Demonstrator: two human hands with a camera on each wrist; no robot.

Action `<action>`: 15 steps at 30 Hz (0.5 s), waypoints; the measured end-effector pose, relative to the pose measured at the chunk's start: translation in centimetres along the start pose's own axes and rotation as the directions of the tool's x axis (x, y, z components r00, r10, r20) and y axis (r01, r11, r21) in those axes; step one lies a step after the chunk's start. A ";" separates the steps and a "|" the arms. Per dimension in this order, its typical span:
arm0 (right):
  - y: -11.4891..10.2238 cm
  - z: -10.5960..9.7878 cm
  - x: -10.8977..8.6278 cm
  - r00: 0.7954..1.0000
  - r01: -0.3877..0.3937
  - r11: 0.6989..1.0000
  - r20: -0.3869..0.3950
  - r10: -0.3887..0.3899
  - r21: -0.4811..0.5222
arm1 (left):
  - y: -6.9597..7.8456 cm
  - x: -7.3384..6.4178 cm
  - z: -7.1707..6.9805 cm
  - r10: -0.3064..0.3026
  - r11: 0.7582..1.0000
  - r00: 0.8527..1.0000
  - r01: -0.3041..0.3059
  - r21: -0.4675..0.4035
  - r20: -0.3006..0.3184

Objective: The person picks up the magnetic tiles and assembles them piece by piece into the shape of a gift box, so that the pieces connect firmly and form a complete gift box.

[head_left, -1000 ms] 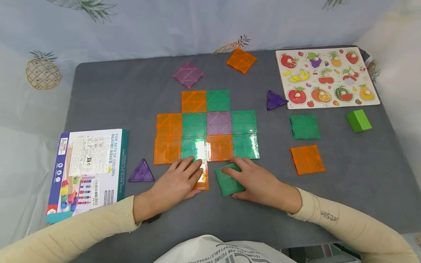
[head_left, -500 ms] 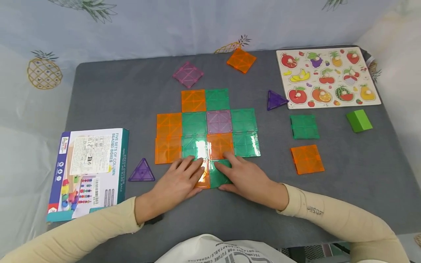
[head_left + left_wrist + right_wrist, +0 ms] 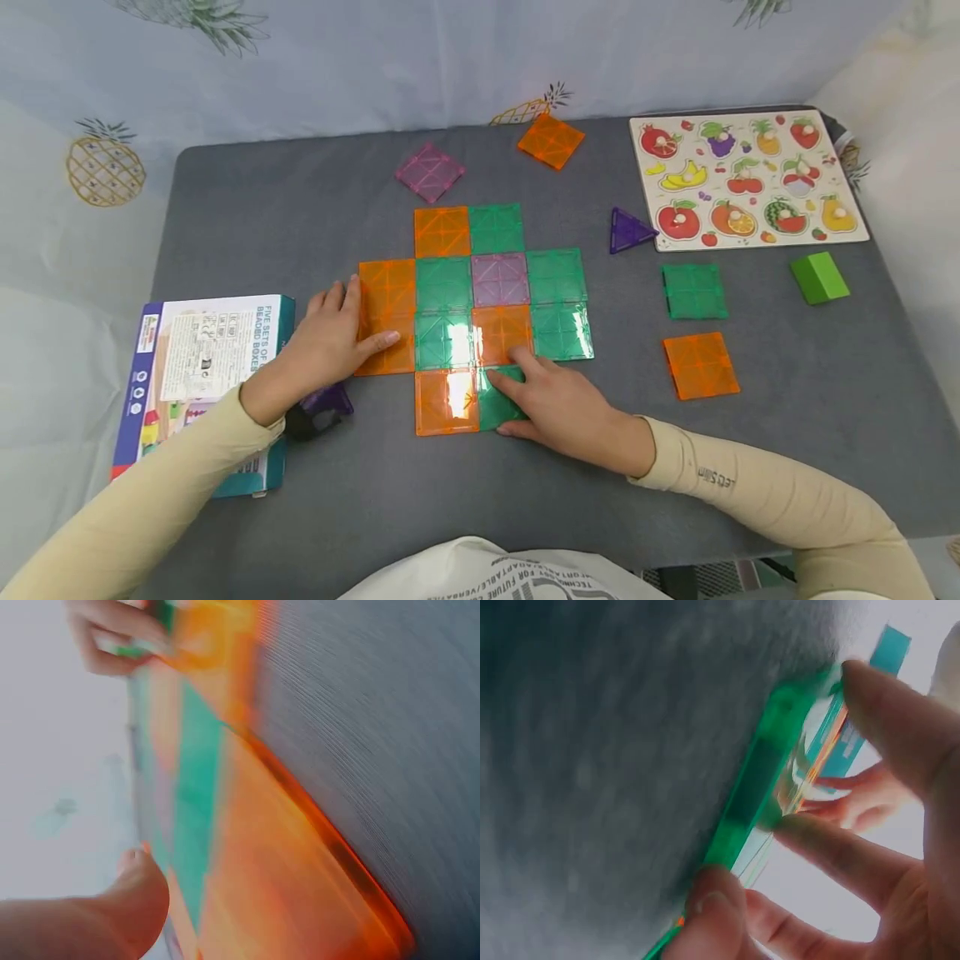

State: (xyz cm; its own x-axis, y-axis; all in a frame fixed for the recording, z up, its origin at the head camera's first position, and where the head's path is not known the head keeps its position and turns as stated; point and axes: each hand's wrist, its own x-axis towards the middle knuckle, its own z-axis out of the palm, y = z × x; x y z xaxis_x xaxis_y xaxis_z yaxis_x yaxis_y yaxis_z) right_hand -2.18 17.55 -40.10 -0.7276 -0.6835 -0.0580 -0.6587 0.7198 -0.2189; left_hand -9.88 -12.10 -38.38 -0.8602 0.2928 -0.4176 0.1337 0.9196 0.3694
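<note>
The person's left grip point(image 3: 326, 337) leaves the front orange tile point(image 3: 444, 404) and crosses to the left side of a flat mosaic point(image 3: 498, 279) of square tiles, arriving over the upper orange tile point(image 3: 393, 287) and the lower orange tile point(image 3: 392, 360), as I follow from a distance. Within 1 second the front green tile point(image 3: 497, 410) goes from lying apart to sitting flat beside the front orange tile, the 2 making a near row on the gray tabletop point(image 3: 637, 500). I judge that row to be in place, with the left column now getting the attention.

The right grip point(image 3: 570, 408) grasps the front green tile, thumb at its near edge and fingers bent over it; 1 fingertip reaches onto the center orange tile point(image 3: 497, 329) just behind. From the right wrist I see the digits set about the green edge. The left grip clasps nothing: it is relaxed and spread, thumb over the orange tiles, forefinger at the upper orange tile's left edge. I cannot tell how firmly it presses, with the left wrist view blurred. Beneath that wrist a purple triangle tile point(image 3: 339, 398) shows only in part, near the beaded boxes carton point(image 3: 213, 350).
</note>
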 end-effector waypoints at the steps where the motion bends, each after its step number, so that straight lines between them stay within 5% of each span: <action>1: 0.2 0.0 0.1 1.000 -0.006 1.000 -0.005 0.006 -0.002 | 0.0 0.1 -0.3 -0.005 0.999 0.999 0.006 -0.036 0.039; 4: 0.7 -0.1 0.7 0.999 -0.026 1.000 -0.037 0.025 -0.016 | 0.2 0.3 -0.7 0.015 0.980 0.995 0.005 -0.197 0.101; 7: 1.3 -0.1 1.3 0.998 -0.034 0.999 -0.055 0.034 -0.015 | 0.3 0.4 -1.0 -0.001 0.908 0.994 0.046 -0.417 0.108; 9: 1.6 -0.2 1.7 0.999 -0.032 0.999 -0.039 0.032 0.001 | 0.1 0.2 -1.2 -0.025 0.813 0.994 0.082 -0.576 0.107; 13: 2.0 -0.7 2.6 0.999 -0.047 0.998 0.003 0.047 0.042 | -0.4 -0.5 -1.6 -0.058 0.548 0.993 0.119 -0.828 0.104; 15: 2.2 -0.9 3.1 0.999 -0.045 0.998 0.011 0.045 0.042 | -0.4 -1.0 -1.7 -0.070 0.446 0.994 0.111 -0.888 0.089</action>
State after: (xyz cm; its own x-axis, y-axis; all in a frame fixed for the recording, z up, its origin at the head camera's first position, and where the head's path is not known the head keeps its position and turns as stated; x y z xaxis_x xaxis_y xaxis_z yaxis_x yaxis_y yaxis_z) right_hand -6.03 17.11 -39.90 -0.7544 -0.6517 -0.0782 -0.6163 0.7443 -0.2572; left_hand -9.93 -13.26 -36.71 -0.8199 0.2504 -0.5148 -0.4729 0.2105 0.8556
